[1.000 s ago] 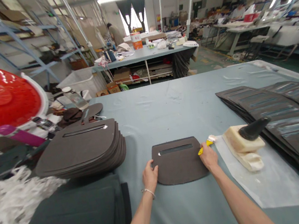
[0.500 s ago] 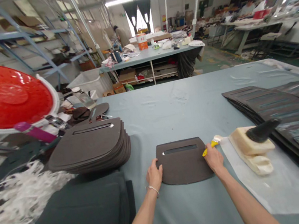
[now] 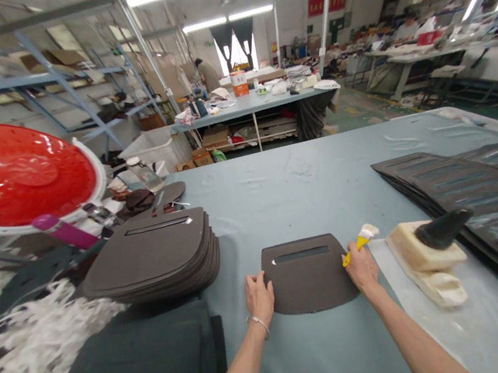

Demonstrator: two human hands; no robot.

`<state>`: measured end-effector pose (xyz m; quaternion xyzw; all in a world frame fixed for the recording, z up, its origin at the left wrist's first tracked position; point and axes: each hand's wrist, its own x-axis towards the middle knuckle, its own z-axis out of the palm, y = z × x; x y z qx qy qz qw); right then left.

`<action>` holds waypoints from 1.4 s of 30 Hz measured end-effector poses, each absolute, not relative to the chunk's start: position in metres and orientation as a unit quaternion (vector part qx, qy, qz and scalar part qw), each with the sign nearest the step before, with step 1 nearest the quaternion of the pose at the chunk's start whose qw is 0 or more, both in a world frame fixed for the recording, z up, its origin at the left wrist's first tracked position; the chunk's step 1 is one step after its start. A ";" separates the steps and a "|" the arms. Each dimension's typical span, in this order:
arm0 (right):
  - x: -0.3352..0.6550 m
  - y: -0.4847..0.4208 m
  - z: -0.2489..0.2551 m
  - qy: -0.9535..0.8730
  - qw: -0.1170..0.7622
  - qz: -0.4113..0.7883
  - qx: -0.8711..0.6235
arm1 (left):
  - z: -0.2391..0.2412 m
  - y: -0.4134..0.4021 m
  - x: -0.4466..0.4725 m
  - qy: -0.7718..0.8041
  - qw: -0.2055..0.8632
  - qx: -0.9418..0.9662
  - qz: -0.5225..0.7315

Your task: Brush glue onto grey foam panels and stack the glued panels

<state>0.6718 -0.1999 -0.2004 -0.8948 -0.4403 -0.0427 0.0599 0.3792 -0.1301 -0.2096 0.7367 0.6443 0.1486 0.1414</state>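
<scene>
A dark brown panel (image 3: 313,284) with rounded lower corners and a zipper slot (image 3: 301,255) lies flat on the blue-grey table in front of me. My left hand (image 3: 260,299), a bracelet at its wrist, has its bent fingers and thumb closed at the panel's left edge. At the right edge, my right hand (image 3: 361,269) grips a yellow-handled brush (image 3: 357,245), its pale bristles pointing up and away; some fingers touch the panel. Just right of that hand stands a cream-coloured block-like container (image 3: 419,247) with a black cone-shaped piece (image 3: 444,229) on top.
Similar zippered panels (image 3: 154,247) are stacked at left, above dark sheets (image 3: 131,371) and white scraps (image 3: 51,347). A red fan-like disc (image 3: 17,168) rises behind. More dark pieces (image 3: 469,188) lie at right. Translucent sheeting (image 3: 473,327) lies under the container. Another person (image 3: 208,73) stands far back.
The view has tilted up slightly, so things sit lower. My left hand's fingers have curled in and shifted slightly outward; the brush in my right hand now points more upward.
</scene>
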 end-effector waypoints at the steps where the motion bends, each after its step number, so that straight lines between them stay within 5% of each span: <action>1: 0.674 -0.197 -0.199 -0.440 0.068 -0.048 -0.894 | -0.205 -0.127 0.382 0.646 0.147 0.735 0.144; 6: 0.671 -0.210 -0.197 -0.452 0.146 -0.054 -0.878 | -0.164 -0.154 0.360 0.637 0.125 0.743 0.163; 14: 0.589 -0.275 -0.218 -0.519 0.309 0.003 -0.797 | -0.094 -0.248 0.211 0.771 -0.101 0.605 0.171; 26: 0.333 -0.243 -0.135 -0.591 0.438 0.352 -0.579 | -0.080 -0.241 0.193 0.677 0.243 0.630 0.294; 33: 0.344 -0.243 -0.145 -0.551 0.462 0.301 -0.627 | -0.081 -0.239 0.123 0.827 -0.048 0.517 0.214; 42: 0.413 -0.253 -0.175 -0.576 0.426 0.200 -0.668 | -0.091 -0.211 0.160 0.694 0.128 0.670 0.232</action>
